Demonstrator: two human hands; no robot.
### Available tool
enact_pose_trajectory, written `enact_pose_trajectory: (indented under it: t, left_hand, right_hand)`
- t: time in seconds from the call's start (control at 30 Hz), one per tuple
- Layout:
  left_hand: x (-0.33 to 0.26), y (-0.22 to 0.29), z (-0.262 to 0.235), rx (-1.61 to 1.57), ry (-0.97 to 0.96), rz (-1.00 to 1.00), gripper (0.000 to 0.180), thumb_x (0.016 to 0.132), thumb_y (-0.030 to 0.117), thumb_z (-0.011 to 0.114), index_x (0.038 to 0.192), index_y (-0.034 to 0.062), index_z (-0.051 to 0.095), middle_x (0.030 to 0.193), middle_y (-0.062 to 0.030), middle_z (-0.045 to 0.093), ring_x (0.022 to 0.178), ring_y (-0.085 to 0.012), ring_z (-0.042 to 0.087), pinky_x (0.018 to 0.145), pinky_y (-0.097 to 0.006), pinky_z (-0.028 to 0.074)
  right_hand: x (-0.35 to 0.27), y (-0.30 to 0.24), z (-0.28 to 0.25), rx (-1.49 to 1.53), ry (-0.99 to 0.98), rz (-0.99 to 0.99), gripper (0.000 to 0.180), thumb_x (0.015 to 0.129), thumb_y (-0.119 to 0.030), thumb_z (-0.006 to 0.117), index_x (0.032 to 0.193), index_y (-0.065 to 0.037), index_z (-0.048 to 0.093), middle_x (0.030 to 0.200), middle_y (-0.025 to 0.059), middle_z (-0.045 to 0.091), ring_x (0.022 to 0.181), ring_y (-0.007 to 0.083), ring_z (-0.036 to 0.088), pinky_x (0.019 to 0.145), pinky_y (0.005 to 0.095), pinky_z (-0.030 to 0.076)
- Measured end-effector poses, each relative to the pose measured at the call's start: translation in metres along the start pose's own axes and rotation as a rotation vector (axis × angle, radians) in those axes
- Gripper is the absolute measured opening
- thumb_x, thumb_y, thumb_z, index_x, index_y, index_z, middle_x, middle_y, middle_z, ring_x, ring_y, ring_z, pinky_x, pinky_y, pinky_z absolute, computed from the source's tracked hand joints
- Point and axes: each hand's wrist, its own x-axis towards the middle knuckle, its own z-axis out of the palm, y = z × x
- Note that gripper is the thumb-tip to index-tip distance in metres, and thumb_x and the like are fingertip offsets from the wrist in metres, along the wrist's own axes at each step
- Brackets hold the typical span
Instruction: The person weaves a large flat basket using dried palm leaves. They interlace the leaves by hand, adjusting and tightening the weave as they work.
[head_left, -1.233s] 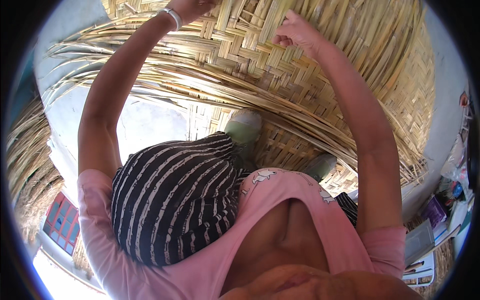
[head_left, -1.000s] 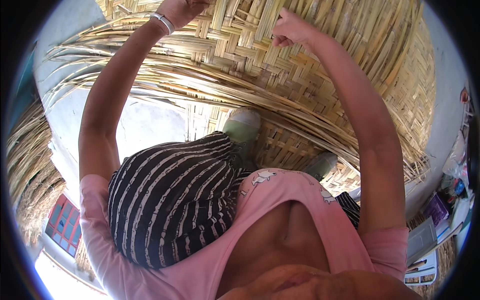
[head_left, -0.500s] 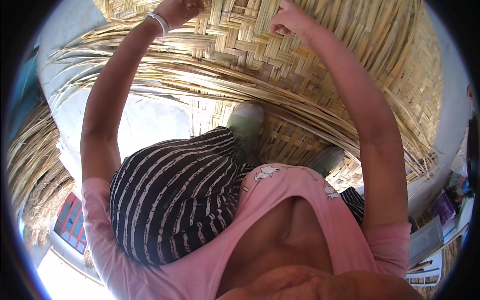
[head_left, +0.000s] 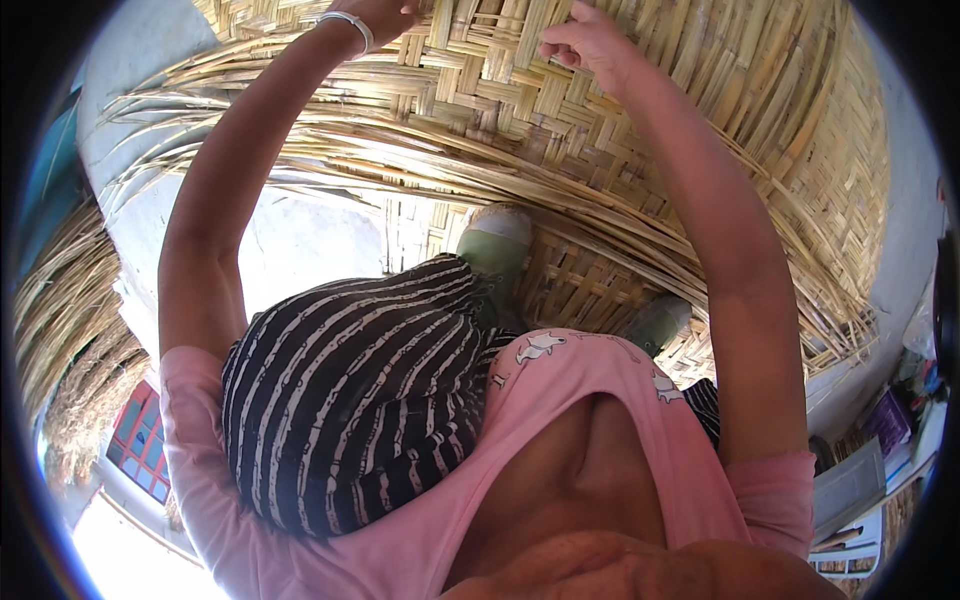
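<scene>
Now both arms have crept farther up the woven mat [head_left: 560, 110]; left hand [head_left: 385, 12] and right hand [head_left: 585, 40] pinch strips at its far edge.

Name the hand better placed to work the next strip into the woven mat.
Right, probably. The right hand rests fully in view on the woven mat, fingers pinched at a strip; the left hand is mostly cut off at the frame's top.
</scene>
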Motion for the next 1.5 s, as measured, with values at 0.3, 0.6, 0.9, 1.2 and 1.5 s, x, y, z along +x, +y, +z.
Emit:
enact_pose_trajectory:
  t: [0.3,0.6,0.9,1.2,1.5]
  left_hand:
    - [0.032,-0.044,0.027,-0.386,-0.097,0.086,0.021,0.091,0.031,0.07,0.098,0.0126,0.079,0.091,-0.0161,0.076,0.089,-0.0315,0.072,0.084,-0.043,0.055]
    - [0.008,-0.021,0.019,-0.298,0.083,0.021,0.019,0.092,0.028,0.068,0.102,0.0156,0.079,0.097,-0.0156,0.076,0.095,-0.0336,0.072,0.087,-0.044,0.056]
    - [-0.004,0.006,-0.025,0.242,-0.054,0.148,0.021,0.093,0.024,0.065,0.107,0.0143,0.077,0.104,-0.0143,0.074,0.099,-0.0337,0.071,0.088,-0.045,0.056]
    - [-0.041,0.107,0.056,-0.27,0.523,-0.052,0.091,0.088,0.04,0.075,0.159,0.0065,0.029,0.162,-0.0191,0.031,0.144,-0.0402,0.039,0.112,-0.058,0.039]
    - [-0.024,0.13,0.086,-0.114,0.546,-0.029,0.078,0.092,0.064,0.058,0.156,0.0215,0.045,0.167,-0.0098,0.029,0.152,-0.0322,0.028,0.119,-0.068,0.017]
  right_hand:
    - [0.005,0.001,0.021,-0.675,0.221,-0.11,0.057,0.081,-0.016,0.081,0.128,0.005,0.056,0.093,0.0199,0.073,0.075,0.0278,0.072,0.064,0.0416,0.057]
    - [-0.013,0.007,0.043,-0.986,0.544,-0.148,0.069,0.083,-0.037,0.078,0.134,0.004,0.056,0.114,0.0272,0.071,0.106,0.0437,0.068,0.092,0.0509,0.055]
    - [-0.028,-0.005,0.046,-0.903,0.552,-0.094,0.071,0.08,-0.035,0.078,0.139,-0.002,0.055,0.11,0.0262,0.072,0.103,0.0432,0.07,0.091,0.051,0.055]
    - [-0.07,0.036,0.033,-0.848,0.593,-0.627,0.052,0.094,-0.013,0.062,0.144,-0.002,0.052,0.115,0.0246,0.071,0.105,0.0373,0.07,0.09,0.0451,0.055]
    - [-0.064,0.072,0.015,-1.63,0.639,-0.707,0.058,0.097,-0.043,0.063,0.147,-0.014,0.054,0.149,0.0073,0.05,0.141,0.0274,0.042,0.118,0.0476,0.031]
